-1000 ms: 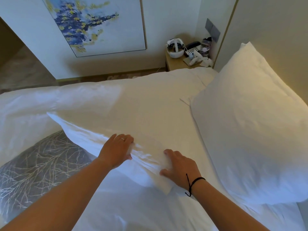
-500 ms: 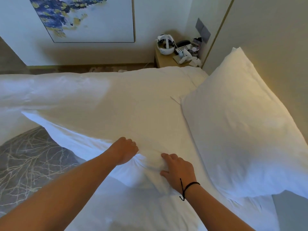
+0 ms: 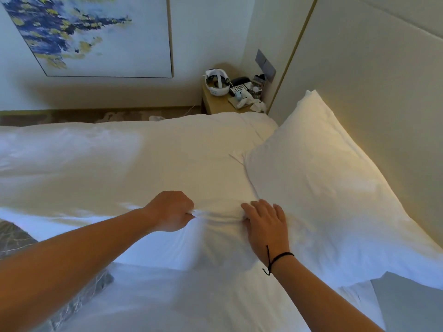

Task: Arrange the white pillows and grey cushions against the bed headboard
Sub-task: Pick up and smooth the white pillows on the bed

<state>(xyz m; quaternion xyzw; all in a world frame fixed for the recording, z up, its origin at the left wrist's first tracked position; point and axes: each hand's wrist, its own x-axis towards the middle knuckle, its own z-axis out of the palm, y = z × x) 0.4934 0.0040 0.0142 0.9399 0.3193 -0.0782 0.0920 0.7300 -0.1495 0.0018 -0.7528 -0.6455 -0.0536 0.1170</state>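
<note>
A large white pillow (image 3: pixel 124 171) lies flat across the bed in front of me. My left hand (image 3: pixel 171 210) is clenched on a bunch of its fabric at the near edge. My right hand (image 3: pixel 266 221) grips the same edge a little to the right, fingers pressed into the cloth. A second white pillow (image 3: pixel 330 192) leans upright against the beige headboard (image 3: pixel 374 97) on the right. A grey cushion (image 3: pixel 14 238) with a pale branch pattern shows at the lower left, mostly hidden under the pillow and my left arm.
A wooden nightstand (image 3: pixel 215 105) stands beyond the bed, holding a white headset (image 3: pixel 217 82), a phone and small items. A blue and yellow painting (image 3: pixel 88 34) hangs on the far wall. White bedding (image 3: pixel 191 303) covers the mattress below my arms.
My left hand went from lying flat to a closed fist on the pillow's edge. The pillow has slid left and toward me, covering more of the grey cushion.
</note>
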